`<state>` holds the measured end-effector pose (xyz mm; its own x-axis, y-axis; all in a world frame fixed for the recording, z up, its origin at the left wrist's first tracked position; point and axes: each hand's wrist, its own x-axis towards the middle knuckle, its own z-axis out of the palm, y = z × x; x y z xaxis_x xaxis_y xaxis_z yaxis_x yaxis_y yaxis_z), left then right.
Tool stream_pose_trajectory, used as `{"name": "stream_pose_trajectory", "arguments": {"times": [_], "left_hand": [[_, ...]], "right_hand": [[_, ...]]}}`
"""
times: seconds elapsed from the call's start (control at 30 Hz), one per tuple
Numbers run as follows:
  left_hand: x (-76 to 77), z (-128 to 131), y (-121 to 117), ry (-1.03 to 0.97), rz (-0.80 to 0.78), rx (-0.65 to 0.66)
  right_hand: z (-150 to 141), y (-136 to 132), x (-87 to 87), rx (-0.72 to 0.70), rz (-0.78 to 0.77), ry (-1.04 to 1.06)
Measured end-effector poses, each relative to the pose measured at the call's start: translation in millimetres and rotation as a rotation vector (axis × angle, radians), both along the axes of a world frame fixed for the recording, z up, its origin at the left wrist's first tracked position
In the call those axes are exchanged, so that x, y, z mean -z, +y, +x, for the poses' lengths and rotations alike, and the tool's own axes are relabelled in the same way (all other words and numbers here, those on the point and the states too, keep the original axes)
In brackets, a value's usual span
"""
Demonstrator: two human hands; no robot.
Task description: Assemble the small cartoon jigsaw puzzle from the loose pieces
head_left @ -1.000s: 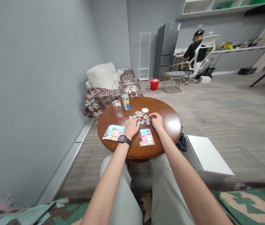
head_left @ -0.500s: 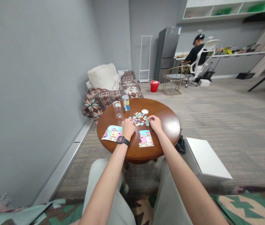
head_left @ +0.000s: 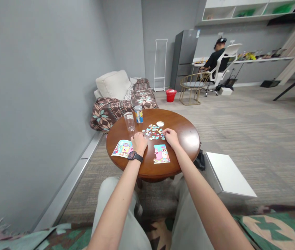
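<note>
Loose jigsaw puzzle pieces (head_left: 153, 131) lie in a pile on the round wooden table (head_left: 152, 169). My right hand (head_left: 171, 137) is at the pile's right edge, thumb and fingers closed together on a puzzle piece that is mostly covered. My left hand (head_left: 139, 143), wearing a black watch (head_left: 134, 156), rests left of the pile with curled fingers; what they hold, if anything, is hidden. A partly joined puzzle section (head_left: 161, 153) with cartoon figures lies between my forearms. The cartoon picture sheet (head_left: 122, 148) is left of my left hand, its right side covered.
A clear glass (head_left: 130, 122) and a cartoon-printed tin (head_left: 138, 114) stand at the table's back left. A round white lid (head_left: 160, 123) lies behind the pieces. A white box (head_left: 230, 172) is on the floor at right. Farther back, a person (head_left: 216, 60) sits in a white chair.
My left hand has moved a little left, away from the puzzle pieces and closer to the glass. My right hand stays at the pile's right edge. The view has shifted slightly.
</note>
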<state>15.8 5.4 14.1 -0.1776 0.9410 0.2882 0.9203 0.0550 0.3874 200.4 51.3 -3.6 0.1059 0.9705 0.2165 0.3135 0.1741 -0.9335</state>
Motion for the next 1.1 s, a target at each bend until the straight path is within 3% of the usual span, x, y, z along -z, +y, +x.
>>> {"name": "stream_pose_trajectory", "arguments": {"times": [0.13, 0.5, 0.67, 1.1], "left_hand": [[0.4, 0.3, 0.3, -0.003, -0.001, 0.064], [-6.7, 2.6, -4.4, 0.059, 0.005, 0.071], [-3.7, 3.0, -2.4, 0.014, 0.021, 0.03], [1.1, 6.1, -0.4, 0.006, -0.027, 0.133]], "right_hand": [[-0.2, -0.1, -0.5, -0.003, -0.003, -0.013], [-0.2, -1.4, 0.1, 0.004, 0.026, 0.02], [-0.3, -3.4, -2.8, 0.028, 0.007, 0.018], [-0.3, -5.7, -5.5, 0.017, -0.009, 0.016]]}}
